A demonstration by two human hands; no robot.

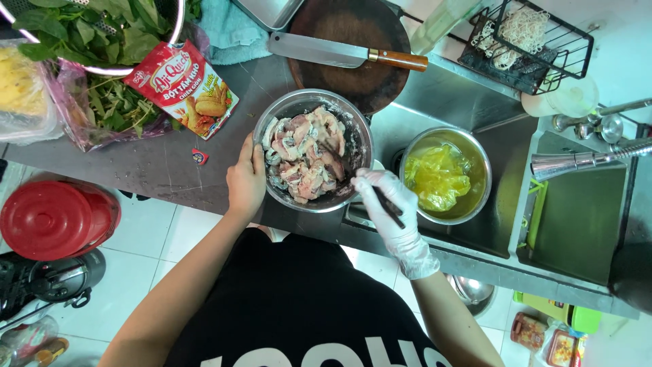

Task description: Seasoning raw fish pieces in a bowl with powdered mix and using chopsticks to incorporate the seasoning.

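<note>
White glove plastic covers the person's right hand [387, 204], which is closed around a pair of dark chopsticks [370, 187] whose tips reach down into the pieces of raw meat [302, 160] in a steel mixing bowl [360, 129]. The left hand [246, 180] is bare; its fingers curl against the bowl's near left rim, thumb on the outside, bracing it. The bowl sits at the front edge of the grey counter [156, 170], just where the counter meets the sink, and the meat inside looks pale and dusted, partly coated with a floury powder. Judging from that, the step in hand appears to be tossing the pieces so the coating spreads evenly; some pieces show bare pink, so the mixing seems only partway along. The next move would call for a turning stroke from the bottom of the bowl while the left hand holds the rim firm, since the bowl stands near the edge. Left of the bowl lies an opened red packet of coating mix [183, 88], with its torn-off corner [199, 157] just beside it. Behind the bowl a round wooden chopping board [339, 34] carries a cleaver [339, 53] with a wooden handle. To the right, down in the sink, a second steel bowl [482, 163] holds something yellow, perhaps crumpled plastic in liquid. At the counter's far left corner a colander of green leaves [102, 30] rests above a bag of herbs.
</note>
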